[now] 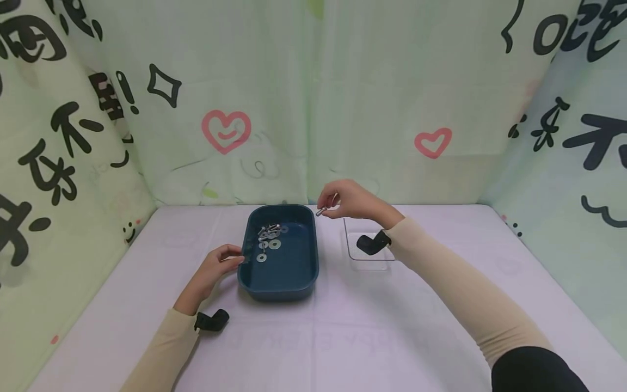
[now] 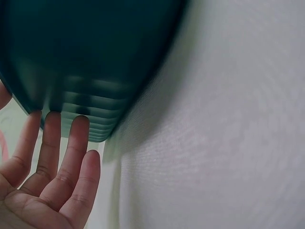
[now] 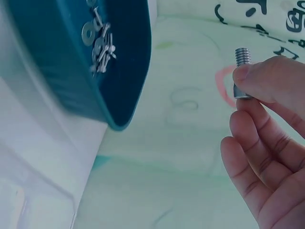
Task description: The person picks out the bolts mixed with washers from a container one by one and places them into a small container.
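Observation:
In my right hand [image 1: 346, 200], thumb and fingers pinch a short silver bolt [image 3: 242, 58], its threaded end pointing up in the right wrist view. That hand is just off the right rear corner of a dark blue bin [image 1: 294, 272]. My left hand [image 1: 215, 270] holds the bin's left side by the rim. Its fingertips [image 2: 81, 125] lie along the outer wall, with the thumb at the rim. Inside the bin, silver washers [image 1: 275, 244] and a small heap of bolts [image 1: 270, 230] lie toward the left rear.
A clear plastic box [image 1: 369, 259] stands right of the bin, partly hidden beneath my right forearm. A white cloth [image 1: 313, 348] covers the table. Printed curtains [image 1: 313, 109] rise along the table's back edge and both sides.

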A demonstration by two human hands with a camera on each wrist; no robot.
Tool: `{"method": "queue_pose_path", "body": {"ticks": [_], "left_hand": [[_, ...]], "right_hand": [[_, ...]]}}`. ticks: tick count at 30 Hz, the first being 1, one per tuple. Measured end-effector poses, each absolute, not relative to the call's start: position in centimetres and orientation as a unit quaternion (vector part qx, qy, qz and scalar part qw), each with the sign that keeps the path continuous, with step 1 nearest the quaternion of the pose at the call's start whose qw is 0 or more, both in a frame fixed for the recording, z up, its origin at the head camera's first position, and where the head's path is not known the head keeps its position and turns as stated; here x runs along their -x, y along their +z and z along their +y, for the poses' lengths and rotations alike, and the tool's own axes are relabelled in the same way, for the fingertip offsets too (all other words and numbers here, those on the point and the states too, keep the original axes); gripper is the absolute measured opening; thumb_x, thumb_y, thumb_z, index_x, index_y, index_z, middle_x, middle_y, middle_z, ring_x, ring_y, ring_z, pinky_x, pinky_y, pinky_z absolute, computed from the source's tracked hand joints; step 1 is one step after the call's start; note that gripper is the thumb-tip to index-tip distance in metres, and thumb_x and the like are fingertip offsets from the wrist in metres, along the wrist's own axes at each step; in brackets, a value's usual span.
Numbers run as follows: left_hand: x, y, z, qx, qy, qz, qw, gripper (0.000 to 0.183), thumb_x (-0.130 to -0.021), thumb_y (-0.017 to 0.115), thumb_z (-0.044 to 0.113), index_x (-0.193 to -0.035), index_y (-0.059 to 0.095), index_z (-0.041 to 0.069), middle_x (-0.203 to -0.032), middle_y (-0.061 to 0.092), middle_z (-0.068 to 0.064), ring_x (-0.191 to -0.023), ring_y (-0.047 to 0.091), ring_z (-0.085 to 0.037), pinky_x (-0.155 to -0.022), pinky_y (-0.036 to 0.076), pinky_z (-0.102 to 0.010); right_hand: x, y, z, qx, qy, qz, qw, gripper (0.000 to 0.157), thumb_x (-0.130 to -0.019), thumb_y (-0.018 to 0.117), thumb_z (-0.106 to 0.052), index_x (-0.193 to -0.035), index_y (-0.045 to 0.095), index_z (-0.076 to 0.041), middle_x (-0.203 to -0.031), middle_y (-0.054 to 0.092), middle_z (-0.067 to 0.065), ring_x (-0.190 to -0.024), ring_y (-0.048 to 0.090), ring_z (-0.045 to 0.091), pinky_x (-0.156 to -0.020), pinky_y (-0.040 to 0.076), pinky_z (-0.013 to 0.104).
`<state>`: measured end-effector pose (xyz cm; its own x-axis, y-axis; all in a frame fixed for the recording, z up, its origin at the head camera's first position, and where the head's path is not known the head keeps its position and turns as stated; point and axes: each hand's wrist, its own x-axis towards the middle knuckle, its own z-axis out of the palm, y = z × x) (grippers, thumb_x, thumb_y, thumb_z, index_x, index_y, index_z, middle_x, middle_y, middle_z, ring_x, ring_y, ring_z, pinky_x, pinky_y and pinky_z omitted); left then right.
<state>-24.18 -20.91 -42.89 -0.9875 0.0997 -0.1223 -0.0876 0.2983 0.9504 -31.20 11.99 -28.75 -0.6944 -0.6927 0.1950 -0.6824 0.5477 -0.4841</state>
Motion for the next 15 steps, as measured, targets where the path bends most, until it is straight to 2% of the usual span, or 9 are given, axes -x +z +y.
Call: {"method": "queue_pose_path", "body": {"ticks": [7,15], "left_hand": [[23.9,-42.4,-20.7,-0.008,0.594,0.801,0.079,0.041,-0.094,0.055,0.018,-0.126,0.046,-0.006,-0.129,0.048,-0.023,-0.100,0.056,-0.011,-0.102,0.046,-0.041],[23.9,-42.6,-20.8,-0.014,0.594,0.801,0.077,0.041,-0.094,0.055,0.018,-0.126,0.046,-0.007,-0.128,0.048,-0.023,-0.101,0.057,-0.011,-0.100,0.048,-0.038]], "right_hand": [[31.4,-29.2,14.9,0.349,-0.282,0.894,0.011,0.011,-0.080,0.070,-0.006,-0.090,0.070,-0.007,-0.092,0.068,0.007,-0.082,0.061,0.020,-0.081,0.055,0.040],[31.8,-30.5,17.6,0.326,-0.294,0.899,0.004,0.009,-0.079,0.070,-0.005,-0.088,0.070,-0.007,-0.090,0.068,0.007,-0.081,0.061,0.019,-0.079,0.055,0.037]]}}
